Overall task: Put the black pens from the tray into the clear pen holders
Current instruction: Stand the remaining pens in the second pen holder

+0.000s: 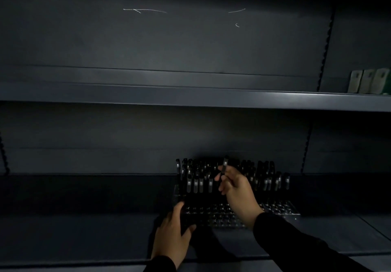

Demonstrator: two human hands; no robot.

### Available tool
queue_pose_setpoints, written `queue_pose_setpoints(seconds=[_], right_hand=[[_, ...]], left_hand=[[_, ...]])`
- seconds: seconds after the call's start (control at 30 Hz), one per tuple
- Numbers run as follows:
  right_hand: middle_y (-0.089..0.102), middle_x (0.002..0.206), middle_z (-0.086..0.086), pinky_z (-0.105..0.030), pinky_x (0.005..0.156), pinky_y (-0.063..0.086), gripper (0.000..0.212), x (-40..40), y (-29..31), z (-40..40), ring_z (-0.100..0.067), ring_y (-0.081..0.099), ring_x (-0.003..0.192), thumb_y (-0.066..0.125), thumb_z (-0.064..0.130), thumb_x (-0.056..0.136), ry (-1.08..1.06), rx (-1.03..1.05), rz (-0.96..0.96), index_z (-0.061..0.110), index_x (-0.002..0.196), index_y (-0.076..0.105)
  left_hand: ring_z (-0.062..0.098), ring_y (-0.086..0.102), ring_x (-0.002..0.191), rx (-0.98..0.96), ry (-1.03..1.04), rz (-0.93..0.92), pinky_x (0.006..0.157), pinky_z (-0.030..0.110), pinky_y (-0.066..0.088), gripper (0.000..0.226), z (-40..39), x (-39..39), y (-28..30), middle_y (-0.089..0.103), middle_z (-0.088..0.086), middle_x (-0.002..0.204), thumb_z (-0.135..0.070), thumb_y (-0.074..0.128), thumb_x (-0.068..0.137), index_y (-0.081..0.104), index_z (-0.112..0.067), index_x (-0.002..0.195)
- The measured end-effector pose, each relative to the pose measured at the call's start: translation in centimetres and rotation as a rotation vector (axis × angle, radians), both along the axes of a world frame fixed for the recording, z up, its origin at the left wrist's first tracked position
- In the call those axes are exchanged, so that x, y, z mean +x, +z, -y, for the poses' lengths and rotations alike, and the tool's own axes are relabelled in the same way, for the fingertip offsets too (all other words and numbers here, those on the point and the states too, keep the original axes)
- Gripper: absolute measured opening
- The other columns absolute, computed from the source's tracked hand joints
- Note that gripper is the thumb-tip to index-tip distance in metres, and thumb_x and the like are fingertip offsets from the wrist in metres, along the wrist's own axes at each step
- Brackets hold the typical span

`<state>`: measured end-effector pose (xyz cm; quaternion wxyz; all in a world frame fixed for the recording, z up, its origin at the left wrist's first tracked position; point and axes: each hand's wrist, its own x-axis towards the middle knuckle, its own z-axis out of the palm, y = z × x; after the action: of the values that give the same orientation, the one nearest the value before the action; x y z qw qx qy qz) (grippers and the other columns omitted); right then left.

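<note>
Head-worn view, forward and down, close over shelf (190, 100).

Glossy clear plastic pen holders (281, 208)

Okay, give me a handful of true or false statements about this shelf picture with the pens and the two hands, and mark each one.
1. The right hand pinches a black pen held upright. True.
2. The left hand is raised to the upper shelf. False: it rests low at the front left corner of the clear pen holder.
3. Many pens already stand in the holder's back rows. True.
4. The upper shelf is filled with pens. False: only a few pale packets stand at its far right.
</note>
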<state>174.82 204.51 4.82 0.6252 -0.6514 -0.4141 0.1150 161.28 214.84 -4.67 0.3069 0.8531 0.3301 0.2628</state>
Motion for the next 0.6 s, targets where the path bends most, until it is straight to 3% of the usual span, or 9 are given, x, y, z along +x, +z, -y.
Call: queue_pose_setpoints(seconds=[0.17,0.27,0.4,0.6], right_hand=[[0.056,0.084,-0.004,-0.013,0.056,0.04,0.028,-0.2,-0.8,-0.3,-0.008,0.045,0.062,0.032,-0.006,0.097,0.028,-0.054,0.003,0.009,0.109,0.053],[0.055,0.077,-0.002,-0.013,0.054,0.04,0.023,-0.2,-2.0,-0.2,-0.01,0.044,0.06,0.033,-0.002,0.099,0.028,-0.115,-0.022,0.008,0.097,0.054],[0.053,0.077,-0.004,-0.014,0.053,0.036,0.027,-0.2,-3.2,-0.2,-0.01,0.042,0.059,0.031,0.001,0.101,0.063,-0.155,-0.184,0.011,0.09,0.054],[0.064,0.09,-0.004,-0.018,0.063,0.046,0.02,0.6,-4.3,0.3,-0.009,0.057,0.073,0.046,0.008,0.098,-0.059,-0.246,0.009,0.015,0.113,0.056]], left_hand=[[0.01,0.044,0.127,0.019,0.009,-0.011,0.104,0.028,0.036,0.067,0.0,0.0,-0.2,0.043,-0.012,0.141,-0.044,0.055,0.091,0.014,-0.04,0.143],[0.009,0.045,0.125,0.026,0.001,-0.007,0.103,0.028,0.037,0.066,-0.1,0.0,-0.2,0.044,-0.013,0.141,-0.042,0.055,0.09,0.015,-0.041,0.143],[0.009,0.044,0.126,0.014,-0.016,-0.008,0.104,0.028,0.037,0.065,-0.2,0.0,-0.2,0.042,-0.013,0.142,-0.041,0.055,0.091,0.015,-0.04,0.143],[0.011,0.042,0.128,-0.009,-0.014,-0.002,0.106,0.027,0.036,0.067,-0.3,0.1,-0.3,0.041,-0.011,0.144,-0.043,0.053,0.092,0.013,-0.039,0.145]])
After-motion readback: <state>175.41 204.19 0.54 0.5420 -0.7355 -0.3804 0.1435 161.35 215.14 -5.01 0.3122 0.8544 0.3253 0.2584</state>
